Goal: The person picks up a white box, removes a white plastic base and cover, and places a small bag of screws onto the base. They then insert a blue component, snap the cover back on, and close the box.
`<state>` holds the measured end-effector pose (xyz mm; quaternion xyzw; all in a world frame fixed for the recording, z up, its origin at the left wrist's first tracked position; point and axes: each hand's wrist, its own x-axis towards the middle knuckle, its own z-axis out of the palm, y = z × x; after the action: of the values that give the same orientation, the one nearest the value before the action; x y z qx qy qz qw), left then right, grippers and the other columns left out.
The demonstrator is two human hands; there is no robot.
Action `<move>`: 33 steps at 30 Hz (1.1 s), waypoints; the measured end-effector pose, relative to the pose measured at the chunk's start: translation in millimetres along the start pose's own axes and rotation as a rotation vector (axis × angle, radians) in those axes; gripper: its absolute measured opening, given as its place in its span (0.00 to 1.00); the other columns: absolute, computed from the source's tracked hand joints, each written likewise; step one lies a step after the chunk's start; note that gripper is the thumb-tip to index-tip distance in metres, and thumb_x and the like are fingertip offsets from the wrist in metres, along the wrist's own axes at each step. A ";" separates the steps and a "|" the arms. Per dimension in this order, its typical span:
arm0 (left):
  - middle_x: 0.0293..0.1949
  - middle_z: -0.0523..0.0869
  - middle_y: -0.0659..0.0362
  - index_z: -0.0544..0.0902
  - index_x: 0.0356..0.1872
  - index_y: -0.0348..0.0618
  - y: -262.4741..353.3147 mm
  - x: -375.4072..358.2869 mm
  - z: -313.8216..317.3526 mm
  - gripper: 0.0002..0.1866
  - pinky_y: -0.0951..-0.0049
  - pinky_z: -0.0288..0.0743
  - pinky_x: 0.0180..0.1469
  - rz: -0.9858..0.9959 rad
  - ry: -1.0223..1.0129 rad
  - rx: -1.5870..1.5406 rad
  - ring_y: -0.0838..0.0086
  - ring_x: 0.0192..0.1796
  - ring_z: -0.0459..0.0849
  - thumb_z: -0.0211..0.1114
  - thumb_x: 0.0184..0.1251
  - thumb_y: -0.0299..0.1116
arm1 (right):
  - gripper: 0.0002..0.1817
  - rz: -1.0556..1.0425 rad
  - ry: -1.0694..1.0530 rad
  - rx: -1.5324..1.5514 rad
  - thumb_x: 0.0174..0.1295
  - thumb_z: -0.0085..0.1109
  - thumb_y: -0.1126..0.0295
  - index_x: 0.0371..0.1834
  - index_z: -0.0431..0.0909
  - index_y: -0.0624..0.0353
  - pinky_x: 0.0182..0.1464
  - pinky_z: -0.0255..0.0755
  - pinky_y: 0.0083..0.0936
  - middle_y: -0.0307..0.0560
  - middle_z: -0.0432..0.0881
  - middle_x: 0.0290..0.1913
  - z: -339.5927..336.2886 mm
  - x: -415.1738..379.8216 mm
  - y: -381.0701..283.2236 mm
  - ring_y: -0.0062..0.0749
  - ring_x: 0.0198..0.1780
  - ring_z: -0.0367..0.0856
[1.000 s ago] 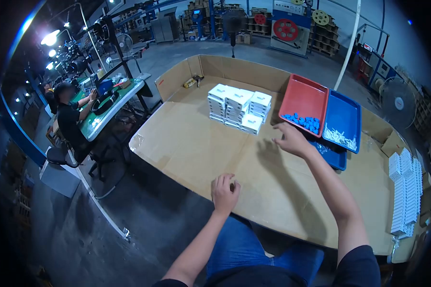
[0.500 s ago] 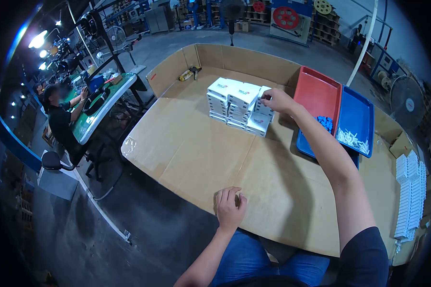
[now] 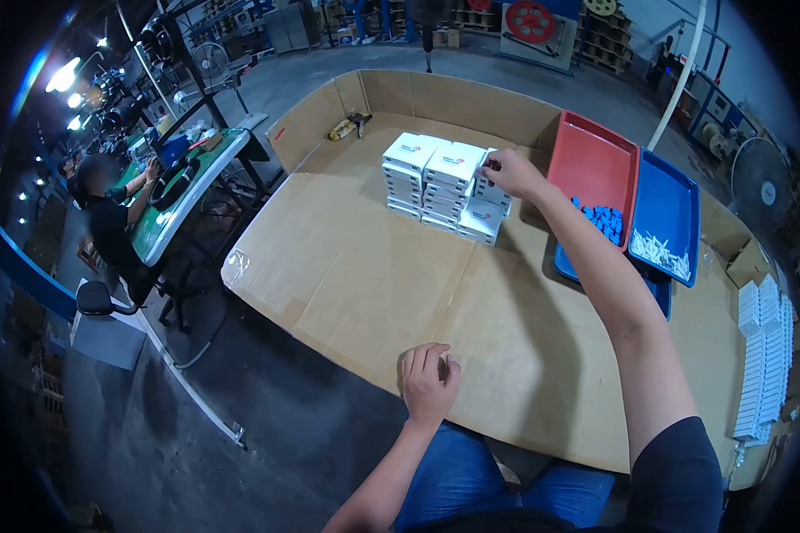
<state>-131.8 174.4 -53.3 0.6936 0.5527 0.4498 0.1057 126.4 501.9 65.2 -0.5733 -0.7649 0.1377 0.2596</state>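
Note:
White boxes (image 3: 453, 164) with a small red and dark print stand stacked in columns on the cardboard-covered table. At the right side of this stack, my right hand (image 3: 512, 174) has its fingers closed in a pinch on a white box (image 3: 487, 185), partly hidden by the fingers. My left hand (image 3: 429, 377) rests at the table's near edge, apart from the boxes. Its fingers are loosely curved, with a gap to the thumb, and nothing shows in them.
Right of the stack lie a red tray (image 3: 591, 164) with blue pieces (image 3: 603, 222) and a blue tray (image 3: 671, 200) with white pieces (image 3: 660, 254). More white boxes (image 3: 764, 355) line the far right. A yellow-black tool (image 3: 348, 127) lies back left. A person (image 3: 111, 200) sits at another table.
The view has shifted slightly. My right hand stays at the right side of the stack, and my left hand keeps its place at the near edge.

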 end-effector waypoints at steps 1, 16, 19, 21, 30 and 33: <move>0.45 0.87 0.55 0.85 0.44 0.43 -0.7 -0.1 0.0 0.10 0.58 0.74 0.58 -0.006 -0.002 0.002 0.58 0.52 0.83 0.68 0.62 0.28 | 0.14 0.006 -0.003 0.002 0.68 0.64 0.61 0.40 0.89 0.62 0.47 0.81 0.45 0.57 0.91 0.37 -1.5 1.0 6.3 0.53 0.40 0.89; 0.45 0.87 0.53 0.85 0.44 0.42 -1.0 -1.6 3.3 0.10 0.57 0.75 0.57 -0.001 -0.001 0.022 0.56 0.51 0.84 0.68 0.61 0.27 | 0.43 -0.024 -0.102 -0.250 0.56 0.76 0.47 0.72 0.74 0.56 0.72 0.71 0.44 0.62 0.80 0.66 -30.6 4.1 31.7 0.58 0.71 0.76; 0.45 0.87 0.54 0.85 0.44 0.42 -2.1 -1.8 5.6 0.09 0.57 0.74 0.58 -0.005 -0.011 0.034 0.57 0.51 0.84 0.67 0.62 0.28 | 0.43 -0.091 -0.041 -0.200 0.56 0.76 0.48 0.72 0.74 0.58 0.72 0.71 0.44 0.63 0.80 0.66 -21.0 5.6 43.6 0.60 0.71 0.75; 0.45 0.87 0.55 0.85 0.44 0.43 -2.7 -4.0 6.5 0.09 0.57 0.74 0.58 -0.003 -0.021 0.041 0.58 0.52 0.83 0.67 0.63 0.28 | 0.49 -0.051 -0.053 -0.194 0.54 0.76 0.46 0.77 0.68 0.57 0.74 0.70 0.45 0.63 0.78 0.69 -26.1 3.0 40.7 0.60 0.72 0.74; 0.44 0.87 0.54 0.85 0.43 0.42 -6.7 -7.7 11.2 0.09 0.56 0.74 0.57 0.004 0.006 0.079 0.56 0.51 0.83 0.66 0.63 0.28 | 0.50 -0.550 0.674 -0.198 0.53 0.82 0.62 0.81 0.64 0.45 0.71 0.78 0.47 0.58 0.62 0.77 -137.2 -95.0 -18.9 0.59 0.73 0.73; 0.44 0.87 0.54 0.85 0.43 0.42 -3.3 -7.4 9.8 0.08 0.56 0.74 0.58 0.018 0.006 0.083 0.56 0.52 0.83 0.66 0.63 0.28 | 0.50 -0.645 0.702 -0.232 0.51 0.84 0.67 0.79 0.67 0.38 0.70 0.80 0.49 0.56 0.61 0.78 -160.3 -128.9 -29.0 0.58 0.75 0.71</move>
<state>-126.6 172.6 -64.8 0.7009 0.5651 0.4294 0.0709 218.8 356.9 181.8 -0.3440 -0.7802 -0.2374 0.4654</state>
